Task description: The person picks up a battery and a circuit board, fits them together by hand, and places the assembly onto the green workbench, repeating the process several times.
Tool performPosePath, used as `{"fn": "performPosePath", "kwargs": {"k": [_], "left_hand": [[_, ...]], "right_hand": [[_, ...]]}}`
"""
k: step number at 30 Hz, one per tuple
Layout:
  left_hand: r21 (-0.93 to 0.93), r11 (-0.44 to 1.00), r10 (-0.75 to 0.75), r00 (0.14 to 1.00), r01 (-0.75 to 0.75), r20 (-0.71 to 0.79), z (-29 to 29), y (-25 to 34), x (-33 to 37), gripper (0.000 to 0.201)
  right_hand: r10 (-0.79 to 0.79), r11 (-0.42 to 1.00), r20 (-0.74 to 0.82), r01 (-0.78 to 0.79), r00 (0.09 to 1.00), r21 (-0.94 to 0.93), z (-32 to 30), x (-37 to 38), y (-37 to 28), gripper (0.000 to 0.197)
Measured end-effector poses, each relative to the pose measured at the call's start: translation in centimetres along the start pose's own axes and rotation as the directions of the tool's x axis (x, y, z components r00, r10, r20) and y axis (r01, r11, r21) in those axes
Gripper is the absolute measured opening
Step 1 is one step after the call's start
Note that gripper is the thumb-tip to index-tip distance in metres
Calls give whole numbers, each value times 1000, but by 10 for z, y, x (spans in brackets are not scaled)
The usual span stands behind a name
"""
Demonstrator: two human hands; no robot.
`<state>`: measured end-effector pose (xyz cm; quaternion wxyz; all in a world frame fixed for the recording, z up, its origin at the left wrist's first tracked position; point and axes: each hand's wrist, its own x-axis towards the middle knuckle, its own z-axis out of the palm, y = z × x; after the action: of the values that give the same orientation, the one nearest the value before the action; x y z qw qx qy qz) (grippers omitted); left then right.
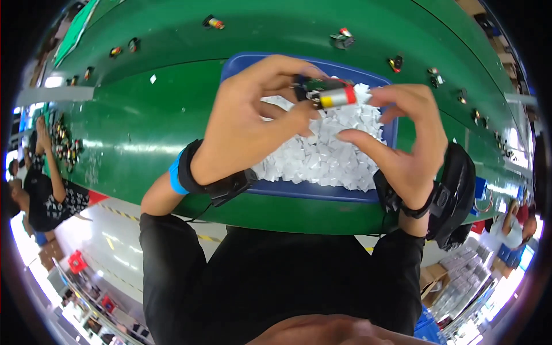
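Pinched between the thumb and fingers of my left hand (pixel 253 112) is a small electronic assembly. It has a dark body and a silver battery cylinder (pixel 339 98) with yellow and red bands. It hangs above a blue tray (pixel 322 194) heaped with small white folded pieces (pixel 316 158). My right hand (pixel 411 141) is beside the assembly's red end, its thumb and fingers apart. A white piece (pixel 362 92) shows between that end and the right fingertips; whether it touches either, I cannot tell. Both wrists wear black straps, the left one also a blue band.
Across the green table (pixel 149 126), similar assemblies (pixel 343 39) lie scattered along the far strip. A pile of them (pixel 66 144) is at the far left, near another person (pixel 49 184). A black bag (pixel 457 195) sits right of my right wrist. Another person (pixel 509 230) is at the far right.
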<state>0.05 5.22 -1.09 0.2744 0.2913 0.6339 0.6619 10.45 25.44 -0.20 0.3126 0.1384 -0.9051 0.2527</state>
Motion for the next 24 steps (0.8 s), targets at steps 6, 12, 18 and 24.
{"fn": "performPosePath", "kwargs": {"k": [6, 12, 18, 24], "left_hand": [[121, 959, 264, 963, -256, -53, 11, -6, 3, 39], [279, 874, 395, 916, -397, 68, 8, -14, 4, 43], [393, 794, 487, 872, -464, 44, 10, -14, 6, 43], [476, 742, 489, 867, -473, 98, 12, -11, 6, 46]], "right_hand": [[315, 808, 100, -322, 944, 493, 8, -9, -3, 32], [261, 816, 19, -231, 965, 530, 5, -12, -4, 32], [326, 730, 75, -302, 942, 613, 4, -12, -4, 30], [391, 615, 80, -325, 917, 718, 5, -13, -3, 29]]}}
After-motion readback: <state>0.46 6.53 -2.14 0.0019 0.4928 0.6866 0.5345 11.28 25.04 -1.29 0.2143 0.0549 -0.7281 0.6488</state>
